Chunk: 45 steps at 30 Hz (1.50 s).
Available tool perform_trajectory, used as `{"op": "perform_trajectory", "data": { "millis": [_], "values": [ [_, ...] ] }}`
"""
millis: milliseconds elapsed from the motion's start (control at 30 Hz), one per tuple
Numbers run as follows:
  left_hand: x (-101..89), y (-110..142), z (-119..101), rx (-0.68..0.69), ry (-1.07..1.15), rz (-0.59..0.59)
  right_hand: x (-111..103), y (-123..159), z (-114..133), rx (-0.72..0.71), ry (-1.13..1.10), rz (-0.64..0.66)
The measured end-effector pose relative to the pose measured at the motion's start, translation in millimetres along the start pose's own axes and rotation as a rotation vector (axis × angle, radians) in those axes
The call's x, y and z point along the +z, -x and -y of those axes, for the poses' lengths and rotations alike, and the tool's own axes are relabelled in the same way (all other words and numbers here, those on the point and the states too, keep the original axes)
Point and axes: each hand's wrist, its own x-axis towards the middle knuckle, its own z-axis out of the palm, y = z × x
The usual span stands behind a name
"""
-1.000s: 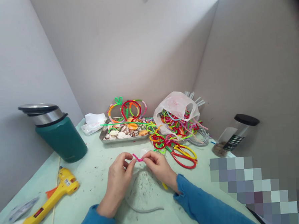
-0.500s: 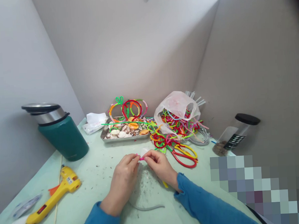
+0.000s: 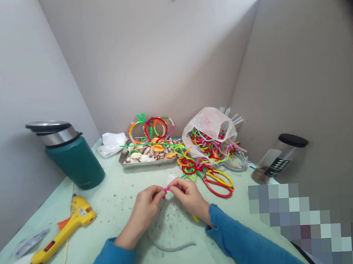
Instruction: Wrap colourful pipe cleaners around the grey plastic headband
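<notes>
Between my fingertips is a short pink pipe cleaner (image 3: pixel 166 189), pinched from both sides above the middle of the table. My left hand (image 3: pixel 146 208) grips its left part with thumb and forefinger, and a pink end pokes down beside the thumb. On the other side my right hand (image 3: pixel 187 193) pinches the right part. A grey wire (image 3: pixel 173 249) lies curved on the table below, partly behind my left hand. Scissors with red handles (image 3: pixel 217 189) rest to the right of my right hand, near a yellow pipe cleaner loop.
A metal tray of shells (image 3: pixel 148 163) holds pipe cleaner rings (image 3: pixel 155 129) at the back. Beside it, a plastic bag (image 3: pixel 208 118) spills pipe cleaners. A green tumbler (image 3: pixel 74 163) and yellow glue gun (image 3: pixel 63 236) are left; a black-lidded jar (image 3: pixel 277 162) stands right.
My left hand has turned and shifted slightly down and left, uncovering more of the grey wire. The pink pipe cleaner's end now points downward. My right hand has barely moved.
</notes>
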Motion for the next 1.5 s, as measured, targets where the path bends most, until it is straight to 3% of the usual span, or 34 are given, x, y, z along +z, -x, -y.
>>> {"op": "perform_trajectory", "data": {
  "millis": [200, 300, 400, 533, 700, 867, 1033, 1133, 1233, 1500],
  "values": [
    [-0.8, -0.4, -1.3, -0.275, 0.392, 0.207, -0.2, 0.1, 1.7, 0.019, -0.038, 0.033],
    [-1.4, 0.8, -2.8, -0.309, 0.457, 0.273, -0.6, -0.5, 2.7, 0.048, -0.082, 0.05],
    [-1.7, 1.4, -1.4, -0.178, 0.322, 0.224, -1.3, -1.6, 2.8, 0.062, -0.094, 0.024],
    [-2.0, 1.6, 1.4, 0.074, -0.069, 0.041, -1.1, -2.3, 1.9, 0.059, -0.071, 0.023],
    [-1.9, 4.1, 3.1, 0.233, -0.399, -0.061, 0.5, -1.3, -0.7, 0.053, -0.045, 0.035],
    [-2.1, 7.5, 3.3, 0.299, -0.518, -0.1, -0.4, -1.9, -0.5, 0.058, -0.066, 0.03],
    [-1.7, 8.2, 0.4, 0.329, -0.474, -0.104, -1.5, -2.9, 2.8, 0.055, -0.07, 0.014],
    [-0.7, 7.0, -1.0, 0.257, -0.314, -0.119, -1.4, -2.4, 2.6, 0.049, -0.065, 0.013],
    [-0.8, 4.1, -1.9, 0.099, -0.094, -0.095, -1.0, -1.2, 1.1, 0.044, -0.055, 0.028],
    [-10.2, -1.2, -3.8, -0.378, 0.492, 0.142, -0.7, 2.0, 3.7, 0.005, -0.034, 0.074]
  ]
}}
